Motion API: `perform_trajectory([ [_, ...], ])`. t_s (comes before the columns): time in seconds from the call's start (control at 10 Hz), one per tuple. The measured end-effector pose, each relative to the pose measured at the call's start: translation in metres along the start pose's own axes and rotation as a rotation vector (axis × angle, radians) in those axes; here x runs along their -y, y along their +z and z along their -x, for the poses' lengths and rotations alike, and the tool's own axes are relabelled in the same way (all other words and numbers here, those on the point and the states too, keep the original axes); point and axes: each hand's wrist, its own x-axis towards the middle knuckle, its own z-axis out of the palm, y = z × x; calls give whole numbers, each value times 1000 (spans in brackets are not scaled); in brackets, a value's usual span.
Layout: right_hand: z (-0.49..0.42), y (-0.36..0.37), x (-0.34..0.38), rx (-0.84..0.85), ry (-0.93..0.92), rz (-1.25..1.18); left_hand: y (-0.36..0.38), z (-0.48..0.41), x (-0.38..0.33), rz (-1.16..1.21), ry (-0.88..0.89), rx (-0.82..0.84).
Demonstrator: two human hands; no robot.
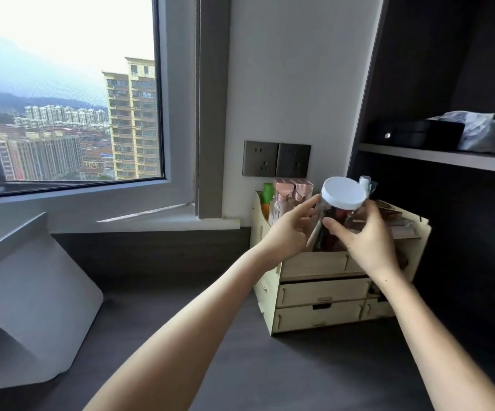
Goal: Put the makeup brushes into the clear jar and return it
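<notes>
At your far left a grey stand (30, 295) leans on the dark desk (270, 366), below the window (68, 93) with its view of tower blocks. Further right, two dark wall sockets (276, 159) sit on the white wall, just above a pale wooden organiser (323, 295) with drawers. Your left hand (289, 229) reaches in from the left, fingers spread and pressed against the side of the clear jar (333, 223). The jar is upright over the organiser's top compartment, capped with a white lid (344, 192); dark and reddish makeup brushes (330, 232) show through its wall. Whether the jar's base touches the organiser, you cannot tell. Your right hand (364, 235) clasps the jar from the other side, thumb across the front. Behind stand a green bottle (267, 193) and pink-capped bottles (292, 191). On the right-hand shelf (436, 155) lie a black case (415, 134) and a crumpled wrapper (480, 132).
</notes>
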Motion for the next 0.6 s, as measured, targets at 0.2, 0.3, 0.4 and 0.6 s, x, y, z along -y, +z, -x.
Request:
perform_trajectory([
  [0.2,-11,14,9,48,-55,464,3,-18,6,-154,-21,-121],
  [0.3,-12,20,14,11,-31,611,3,-19,9,-73,-65,-120],
  [0.4,-8,24,16,13,-3,678,3,-16,8,2,-62,-99],
  [0.6,9,23,22,-186,-36,650,-12,-8,10,163,-53,-165],
])
